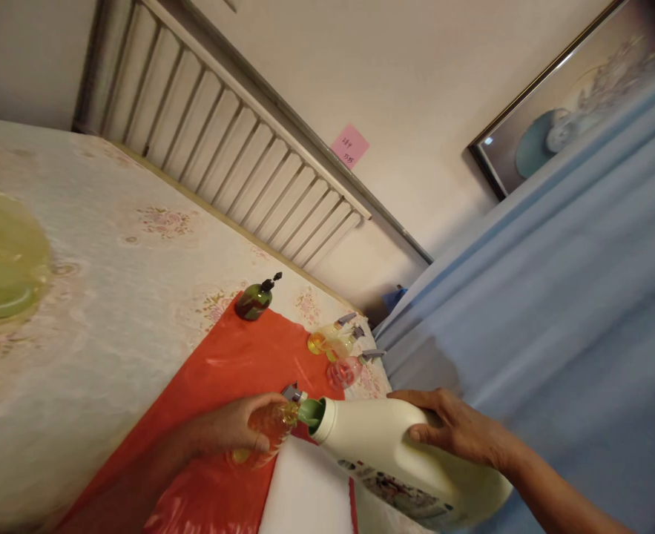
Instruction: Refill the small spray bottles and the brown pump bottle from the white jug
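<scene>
— How is the large white jug point(399, 463) described?

— An off-white plastic body is seen, with a printed label low on its side and a green spout at its neck. It is held tipped over, almost lying flat. Its long axis is laid from about four o'clock, where the base is, to ten o'clock, where the spout is pointed.

— And what is met by the spout?

— The small amber bottle point(268, 430) is met there; its mouth is hidden by the fingers, so contact cannot be told. The bottle is wrapped by the left hand point(238, 430), fingers curled closed around its clear orange body. The jug is gripped by the right hand point(455, 430), thumb and fingers spread over its upper side near the handle.

— Where is all this placed?

— Both are held above the near end of the red plastic sheet point(232, 363), at six o'clock in the view. A dark green pump bottle point(254, 300) is stood at the sheet's far corner, at twelve o'clock from the hands. Two small spray bottles point(341, 356) are laid at one o'clock, near the table edge.

— What room is left?

— Open tablecloth point(110, 297) is spread toward nine and ten o'clock, up to a yellow-green basin point(1, 259). At three o'clock the space is closed by a blue curtain point(555, 297).
</scene>
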The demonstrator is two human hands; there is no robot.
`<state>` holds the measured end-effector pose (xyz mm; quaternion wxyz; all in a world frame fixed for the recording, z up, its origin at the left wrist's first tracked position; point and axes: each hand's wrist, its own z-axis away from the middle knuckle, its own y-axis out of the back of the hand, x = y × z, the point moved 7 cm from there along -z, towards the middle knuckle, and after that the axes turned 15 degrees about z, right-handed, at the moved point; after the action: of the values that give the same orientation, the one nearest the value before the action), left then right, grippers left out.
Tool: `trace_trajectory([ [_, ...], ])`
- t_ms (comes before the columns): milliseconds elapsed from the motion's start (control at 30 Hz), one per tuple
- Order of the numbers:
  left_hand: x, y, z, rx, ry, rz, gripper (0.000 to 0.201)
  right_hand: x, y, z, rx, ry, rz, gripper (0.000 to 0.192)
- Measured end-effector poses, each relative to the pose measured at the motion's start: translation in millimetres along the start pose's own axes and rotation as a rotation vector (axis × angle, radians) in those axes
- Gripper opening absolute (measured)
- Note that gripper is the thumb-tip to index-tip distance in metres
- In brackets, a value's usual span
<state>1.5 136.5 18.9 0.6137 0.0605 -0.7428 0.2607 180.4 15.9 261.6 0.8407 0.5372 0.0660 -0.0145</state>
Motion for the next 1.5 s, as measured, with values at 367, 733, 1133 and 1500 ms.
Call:
trace_trajectory([
  [367,2.0,-1.7,1.5,-0.01,-0.015,0.028,0.065,-0.5,1.3,0.4,-0.001,-0.016,0.02,0.056],
  [733,0.5,-0.6,1.9,0.004,0.007,0.006,0.068,-3.4,2.9,0.8,-0.005,0.001,0.008,0.053],
  [1133,2.9,-0.9,1.1,0.004,-0.001,-0.018,0.067,-0.1,2.3,-1.5,-0.008,0.01,0.003,0.053],
  [1500,2.2,-0.2,2.9,0.004,0.005,-0.013,0.067,-2.1,3.3,-1.6,-0.003,0.004,0.004,0.052],
])
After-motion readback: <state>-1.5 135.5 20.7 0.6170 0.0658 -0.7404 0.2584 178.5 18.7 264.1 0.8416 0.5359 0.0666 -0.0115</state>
